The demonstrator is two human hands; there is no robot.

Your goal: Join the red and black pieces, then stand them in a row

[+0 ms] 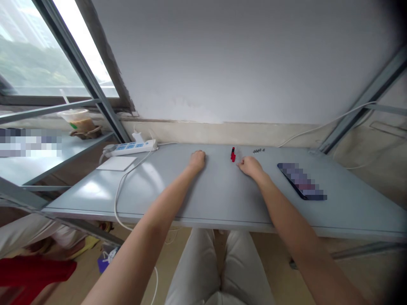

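My left hand (198,160) rests on the grey table (219,199), its fingers curled into a fist with nothing showing in it. To the right, my right hand (250,166) has its fingertips pressed together at the edge of a small clear item (238,153), too faint to name; whether the fingers hold it is hidden. Small red pieces (233,157), one with a black part, lie just left of that hand. Behind it, near the wall, several small dark pieces (258,151) lie in a short row.
A phone (300,181) lies at the right. On the left are a power strip (135,147), a white flat square (116,163) and a white cable (118,190) running over the front edge. A cup (79,121) stands on the side shelf. Another person's leg (32,231) shows lower left.
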